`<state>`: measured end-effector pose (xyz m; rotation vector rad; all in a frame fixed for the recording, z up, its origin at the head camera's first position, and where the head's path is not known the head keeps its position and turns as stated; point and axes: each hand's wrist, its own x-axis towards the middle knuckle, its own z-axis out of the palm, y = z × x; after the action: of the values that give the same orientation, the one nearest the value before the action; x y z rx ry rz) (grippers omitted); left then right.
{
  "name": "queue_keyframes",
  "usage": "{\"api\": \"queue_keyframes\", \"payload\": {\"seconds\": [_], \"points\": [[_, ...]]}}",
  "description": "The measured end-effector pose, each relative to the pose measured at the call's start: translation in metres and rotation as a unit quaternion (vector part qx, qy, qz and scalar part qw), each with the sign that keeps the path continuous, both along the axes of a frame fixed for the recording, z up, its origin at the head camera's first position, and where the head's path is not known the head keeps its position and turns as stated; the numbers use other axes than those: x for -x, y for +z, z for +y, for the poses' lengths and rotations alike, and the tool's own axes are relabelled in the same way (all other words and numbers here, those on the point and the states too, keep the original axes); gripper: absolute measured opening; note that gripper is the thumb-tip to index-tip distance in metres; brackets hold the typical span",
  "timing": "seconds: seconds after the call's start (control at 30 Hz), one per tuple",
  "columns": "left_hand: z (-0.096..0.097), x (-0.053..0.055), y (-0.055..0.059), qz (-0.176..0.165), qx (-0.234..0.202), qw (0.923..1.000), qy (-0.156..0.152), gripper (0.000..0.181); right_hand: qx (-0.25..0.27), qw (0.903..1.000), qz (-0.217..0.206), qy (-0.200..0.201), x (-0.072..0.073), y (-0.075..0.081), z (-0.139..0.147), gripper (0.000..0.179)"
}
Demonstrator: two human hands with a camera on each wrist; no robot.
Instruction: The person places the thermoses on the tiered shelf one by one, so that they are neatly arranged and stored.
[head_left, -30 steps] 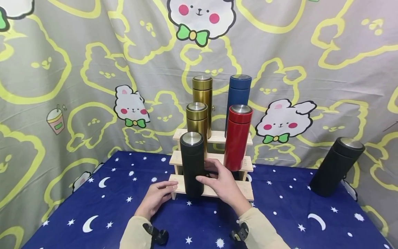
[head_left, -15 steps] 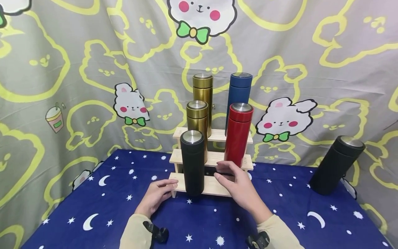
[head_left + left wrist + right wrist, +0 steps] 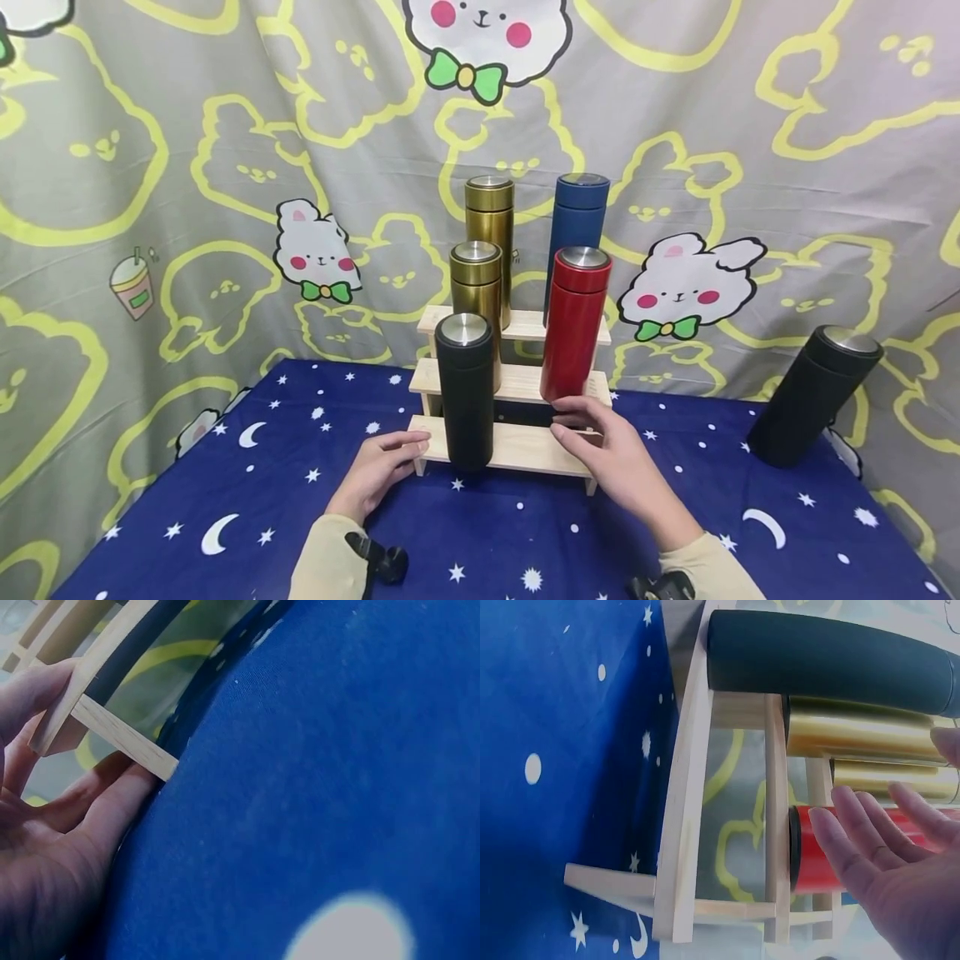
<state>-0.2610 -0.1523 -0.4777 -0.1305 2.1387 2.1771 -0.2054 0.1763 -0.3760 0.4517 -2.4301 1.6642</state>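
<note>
A three-tier wooden stand (image 3: 525,446) bears several tall thermos bottles. The black thermos (image 3: 467,400) stands upright on the left of its lowest step, with nobody's fingers on it. My left hand (image 3: 378,467) holds the left end of that step; in the left wrist view its thumb lies over the board and the fingers (image 3: 116,799) reach behind the leg. Over the right end of the same step, my right hand (image 3: 611,446) is apart from the bottles, its fingers relaxed and holding nothing. Just behind it, the red thermos (image 3: 576,333) stands on the middle step.
A gold thermos (image 3: 476,287) shares the middle step. Another gold thermos (image 3: 490,217) and a blue thermos (image 3: 580,212) occupy the top step. A second black thermos (image 3: 813,400) stands on the blue star-print cloth (image 3: 720,492) at the right. A patterned curtain (image 3: 390,167) hangs behind.
My right hand has come away from the black thermos and moved right, to the right end of the lowest step. The left hand stays on the stand.
</note>
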Motion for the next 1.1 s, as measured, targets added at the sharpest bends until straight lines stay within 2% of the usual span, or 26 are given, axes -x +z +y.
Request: {"api": "queue_keyframes", "payload": {"seconds": [0.23, 0.5, 0.77, 0.97, 1.1], "points": [[-0.002, 0.000, -0.002, -0.003, -0.009, 0.9999, -0.003, 0.030, -0.035, 0.9989, 0.021, -0.024, 0.000, -0.003, 0.019, 0.034], [-0.001, 0.000, -0.001, -0.005, -0.008, 0.9999, -0.007, 0.032, -0.069, 0.9937, 0.035, -0.082, -0.008, -0.003, 0.046, 0.028], [-0.001, 0.000, -0.002, -0.003, -0.007, 1.0000, -0.003, 0.031, -0.025, 0.9957, 0.018, -0.088, -0.011, -0.011, 0.071, 0.028], [-0.001, 0.000, 0.000, -0.003, -0.006, 1.0000, -0.007, 0.032, -0.025, 0.9939, 0.005, -0.108, -0.015, -0.014, 0.088, 0.032], [-0.001, 0.000, 0.000, 0.001, -0.002, 1.0000, -0.008, 0.033, -0.049, 0.9897, -0.002, -0.134, -0.016, -0.015, 0.100, 0.037]]}}
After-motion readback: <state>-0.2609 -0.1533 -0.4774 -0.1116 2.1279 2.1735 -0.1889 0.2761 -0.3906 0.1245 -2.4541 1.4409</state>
